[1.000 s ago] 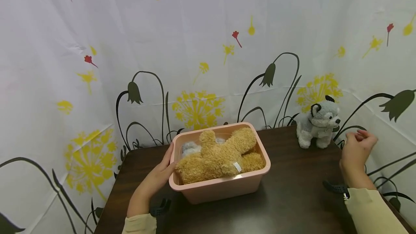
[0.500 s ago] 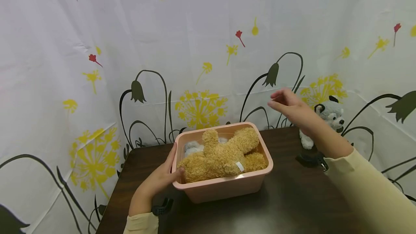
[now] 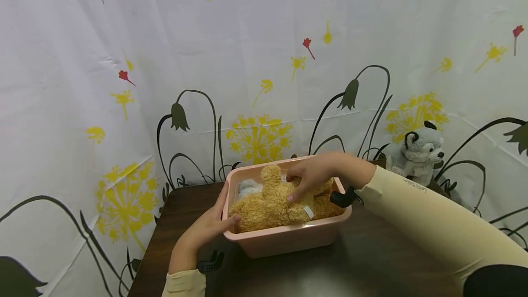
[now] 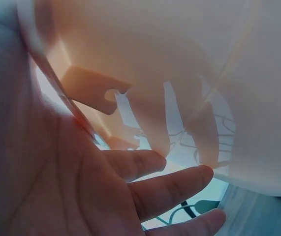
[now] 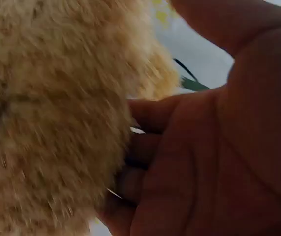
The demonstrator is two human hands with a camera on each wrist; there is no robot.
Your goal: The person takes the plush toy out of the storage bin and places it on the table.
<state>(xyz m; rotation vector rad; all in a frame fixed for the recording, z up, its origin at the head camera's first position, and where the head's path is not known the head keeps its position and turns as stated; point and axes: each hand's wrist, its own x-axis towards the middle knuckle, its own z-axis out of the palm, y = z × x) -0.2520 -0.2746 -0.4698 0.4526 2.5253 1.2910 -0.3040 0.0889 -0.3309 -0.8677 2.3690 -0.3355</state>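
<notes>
A pink plastic bin stands on the dark table. In it lies a curly golden-brown plush toy, with a white tag on it. My left hand holds the bin's left rim, thumb over the edge and fingers against the outer wall; the left wrist view shows those fingers on the pale wall. My right hand reaches down over the plush toy, thumb and fingers spread apart. In the right wrist view its fingers touch the side of the fur, and the fingertips are hidden.
A grey and white plush dog stands at the table's back right. Grey-white fluff shows under the golden toy in the bin. Behind the table hangs a white curtain with printed flowers.
My right hand has swung left from beside the plush dog, over the table, and down onto the golden plush toy. The left hand stays at the bin's rim.
</notes>
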